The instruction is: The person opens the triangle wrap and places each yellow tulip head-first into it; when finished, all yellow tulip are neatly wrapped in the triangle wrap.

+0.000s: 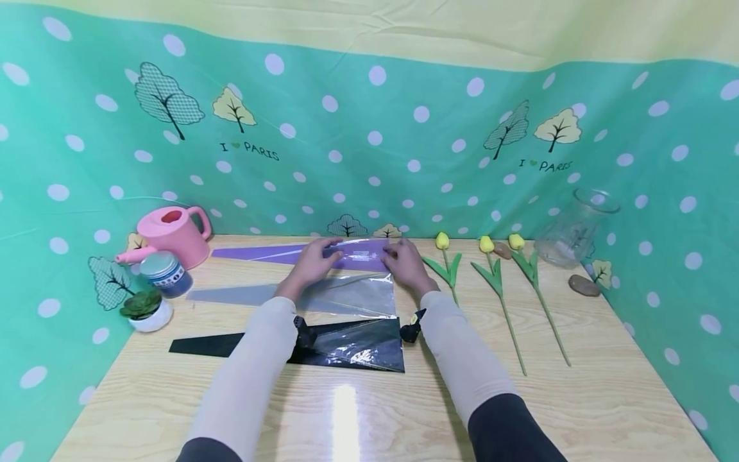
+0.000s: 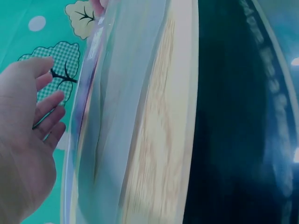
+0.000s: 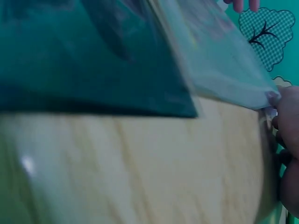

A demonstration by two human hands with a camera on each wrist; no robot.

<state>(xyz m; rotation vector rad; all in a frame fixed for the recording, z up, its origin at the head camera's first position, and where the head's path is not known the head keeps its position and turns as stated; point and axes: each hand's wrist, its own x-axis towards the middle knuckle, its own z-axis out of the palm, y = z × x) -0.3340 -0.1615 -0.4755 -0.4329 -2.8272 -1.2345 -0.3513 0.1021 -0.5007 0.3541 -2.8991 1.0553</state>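
Three tapered plastic flower sleeves lie one behind another: a purple one [image 1: 271, 252] at the back, a clear greyish one [image 1: 352, 295] in the middle and a black one [image 1: 364, 346] in front. My right hand [image 1: 408, 264] pinches the wide right end of the purple sleeve; in the right wrist view the right hand [image 3: 289, 126] is at the sleeves' far corner. Over the purple sleeve is my left hand [image 1: 314, 262]. In the left wrist view the left hand [image 2: 23, 112] has loosely bent fingers, with no object between them.
Three yellow tulips [image 1: 495, 276] lie on the right, with a clear glass vase [image 1: 568, 234] and brown stones [image 1: 584, 285] beyond. At left stand a pink watering can [image 1: 179, 237], a blue jar [image 1: 167, 274] and a potted succulent [image 1: 151, 314]. A polka-dot cloth [image 1: 346, 138] borders the wooden table [image 1: 277, 410].
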